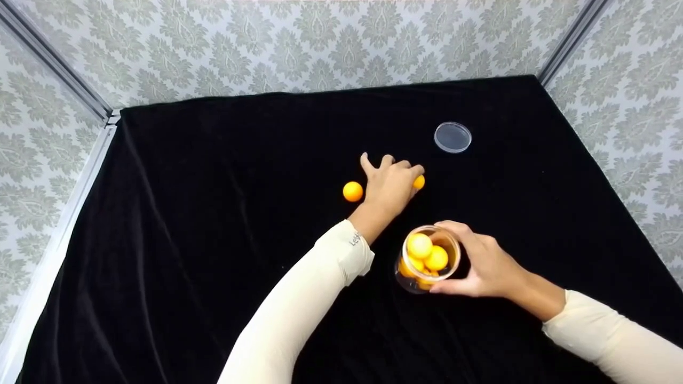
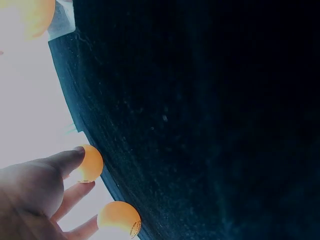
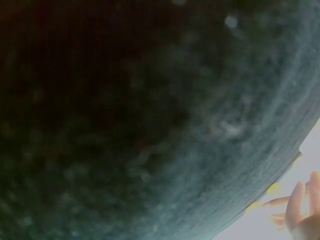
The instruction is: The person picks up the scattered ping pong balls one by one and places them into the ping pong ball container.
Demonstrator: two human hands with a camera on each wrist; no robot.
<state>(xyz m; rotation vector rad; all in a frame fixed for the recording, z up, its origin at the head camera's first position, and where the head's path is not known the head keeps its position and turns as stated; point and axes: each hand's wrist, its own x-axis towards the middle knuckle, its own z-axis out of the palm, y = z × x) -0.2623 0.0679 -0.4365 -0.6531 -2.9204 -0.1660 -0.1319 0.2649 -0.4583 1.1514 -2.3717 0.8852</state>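
Note:
An orange ping-pong ball (image 1: 419, 182) sits at the thumb side of my left hand (image 1: 389, 184), which pinches it low over the black cloth. The left wrist view has the thumb tip on this ball, with a second ball (image 2: 119, 220) close to another fingertip. To the left of that hand, a loose ping-pong ball (image 1: 352, 191) lies on the cloth. My right hand (image 1: 483, 264) grips a clear plastic jar (image 1: 456, 248) from its right side, near the rim. Several orange balls (image 1: 420, 246) fill the jar, its open top facing up.
A round clear lid (image 1: 452, 137) lies on the black cloth (image 1: 240, 160) toward the back right. Patterned wall panels (image 1: 320, 42) stand behind and on both sides, with metal frame strips at the corners. Bright overexposed fingers (image 3: 297, 210) appear in the right wrist view's lower corner.

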